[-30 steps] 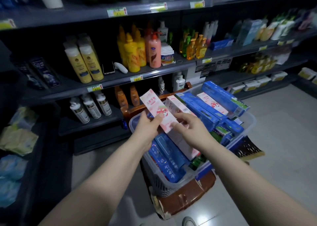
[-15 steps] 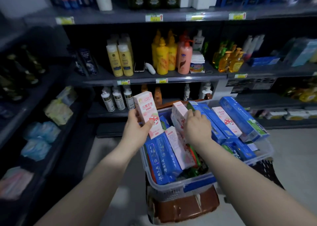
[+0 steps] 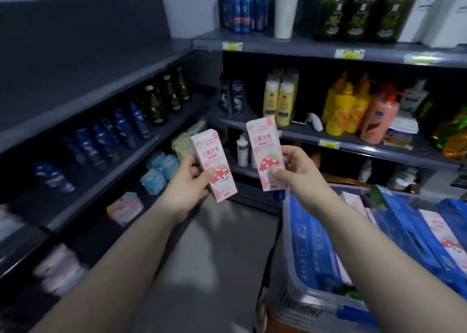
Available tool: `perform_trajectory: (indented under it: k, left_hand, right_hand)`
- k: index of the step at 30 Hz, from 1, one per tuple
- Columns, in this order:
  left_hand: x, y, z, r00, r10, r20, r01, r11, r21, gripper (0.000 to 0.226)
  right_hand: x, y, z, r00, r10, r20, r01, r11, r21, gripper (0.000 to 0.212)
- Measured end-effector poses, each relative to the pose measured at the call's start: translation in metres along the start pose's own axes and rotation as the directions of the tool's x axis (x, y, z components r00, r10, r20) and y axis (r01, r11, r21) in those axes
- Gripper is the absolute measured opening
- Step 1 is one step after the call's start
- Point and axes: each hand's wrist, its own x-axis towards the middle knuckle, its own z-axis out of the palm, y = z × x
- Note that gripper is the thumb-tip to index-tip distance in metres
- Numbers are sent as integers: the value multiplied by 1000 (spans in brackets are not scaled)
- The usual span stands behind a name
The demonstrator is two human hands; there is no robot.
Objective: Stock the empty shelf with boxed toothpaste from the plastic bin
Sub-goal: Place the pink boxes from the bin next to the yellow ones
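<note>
**Between two shelf units, a pink toothpaste box in each hand**

On the left runs a dark shelving unit (image 3: 88, 80). Its lower tiers carry a row of blue bottles (image 3: 106, 138) and, further along, green glass bottles (image 3: 161, 102); its upper tier shows only dark surface. Straight ahead stands a second unit (image 3: 328, 52) stocked with yellow bottles (image 3: 280, 100) and an orange pump bottle (image 3: 379, 115).

At the lower right sits the plastic bin (image 3: 298, 294), clear-walled and filled with boxed toothpaste. Long blue boxes (image 3: 310, 246) lie side by side in it, with a few pink-and-white boxes (image 3: 444, 241) among them.

Both bare forearms reach forward over the grey floor, to the left of the bin. The left hand (image 3: 187, 183) grips the left pink box (image 3: 214, 166) by its lower half. Its thumb (image 3: 207, 174) lies across the printed front and the other fingers curl round behind, out of sight. The right hand (image 3: 300, 173) holds the right pink box (image 3: 264, 150) the same way, low down. Its thumb (image 3: 275, 172) presses the front face and its curled fingers (image 3: 288, 155) wrap the right edge.

Both boxes stand nearly upright with their tops leaning slightly left and their printed faces toward the camera. They are near each other but not touching. The right one is held a little higher, just beyond the bin's near-left corner.
</note>
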Motion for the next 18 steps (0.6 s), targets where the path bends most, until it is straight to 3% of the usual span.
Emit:
perform_trajectory:
  k: [10,18]
  left_hand:
    - [-57,25,-230,953,67,-296,-16,985,170,19]
    - [-127,43,-414,816,193,-545,-15,949,314,22]
  right_hand:
    - [19,-51,226,914,-134,383,113,991,76,33]
    - [11,-101,427,780,-267,567,244,963,118,33]
